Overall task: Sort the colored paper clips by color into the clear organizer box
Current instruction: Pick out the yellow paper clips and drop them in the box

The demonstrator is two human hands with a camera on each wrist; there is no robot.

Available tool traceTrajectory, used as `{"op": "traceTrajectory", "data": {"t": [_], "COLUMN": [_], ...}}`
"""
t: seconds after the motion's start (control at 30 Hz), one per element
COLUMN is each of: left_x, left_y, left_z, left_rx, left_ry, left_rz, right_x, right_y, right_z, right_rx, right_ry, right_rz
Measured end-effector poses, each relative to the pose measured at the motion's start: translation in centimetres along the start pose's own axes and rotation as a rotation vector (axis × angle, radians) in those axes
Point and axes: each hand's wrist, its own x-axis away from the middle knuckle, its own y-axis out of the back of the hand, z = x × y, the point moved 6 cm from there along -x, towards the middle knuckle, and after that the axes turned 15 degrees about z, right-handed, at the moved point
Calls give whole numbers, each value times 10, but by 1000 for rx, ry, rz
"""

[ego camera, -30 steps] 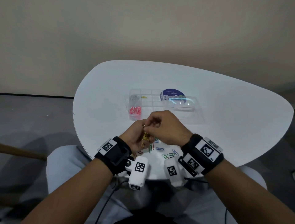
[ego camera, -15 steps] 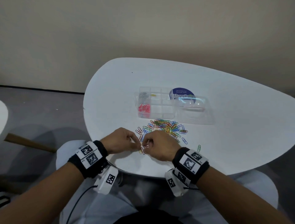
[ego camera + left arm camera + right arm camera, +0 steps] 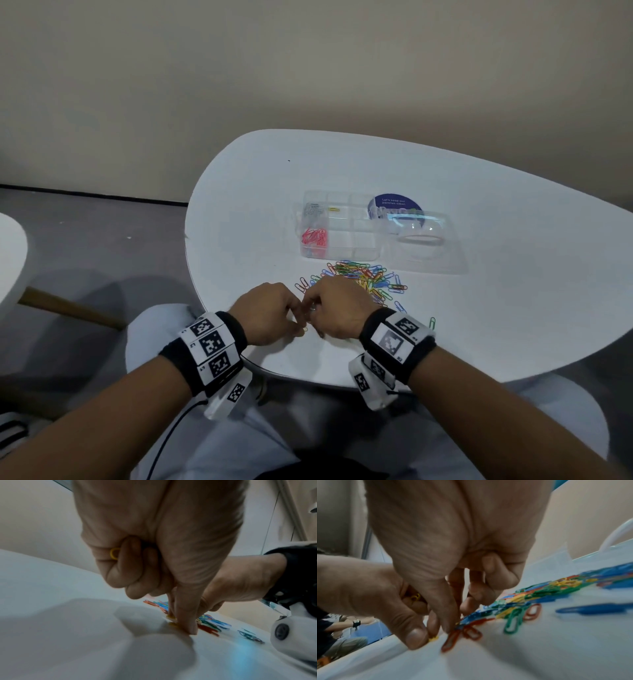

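Note:
A mixed pile of colored paper clips (image 3: 363, 279) lies on the white table (image 3: 513, 274), just in front of the clear organizer box (image 3: 363, 253). The box holds pink clips (image 3: 314, 236) front left, silver clips (image 3: 312, 209) behind them and one yellow clip (image 3: 334, 208). My left hand (image 3: 298, 325) keeps several yellow clips (image 3: 114, 553) in its curled fingers, and its thumb and forefinger pinch another yellow clip (image 3: 433, 638) on the table. My right hand (image 3: 317, 327) has its fingertips down beside it, next to red clips (image 3: 452, 638); whether it holds anything is hidden.
The box's clear lid (image 3: 424, 240) lies open to the right, over a round blue label (image 3: 394, 205). A lone green clip (image 3: 432, 322) sits near the table's front edge. Another white table (image 3: 10, 246) stands to the left. A seated person (image 3: 334, 635) shows in the background.
Both hands have come down from above the pile to the table's near edge, fingertips meeting on the surface. The pile they had covered is now in plain sight.

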Motion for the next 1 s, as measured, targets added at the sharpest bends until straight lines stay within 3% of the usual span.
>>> {"op": "traceTrajectory", "data": {"t": [0.33,0.5,0.57,0.67,0.73,0.8,0.87,1.0], "left_x": [-3,-5,-6,-9,-16,-25,-33,-43], "left_y": [-6,-6,0,5,-1,-3,-1,-6], "left_z": [3,3,0,-4,-13,-26,-36,-60], "left_rx": [-62,-5,218,910,1348,1641,1813,1882], "left_ry": [8,84,83,121,114,49,-24,-94], "left_rz": [45,-22,-57,-88,-8,76,97,131], "right_x": [-10,6,14,23,27,30,34,44], "right_y": [-2,-4,1,21,35,46,54,60], "right_z": [-4,-3,-8,-23,-35,-48,-53,-42], "right_rx": [132,152,60,-125,-256,-389,-532,-635], "right_ry": [-62,-17,-12,-16,-16,-20,5,91], "right_rz": [98,-9,-87,-229,-329,-423,-485,-512]}}
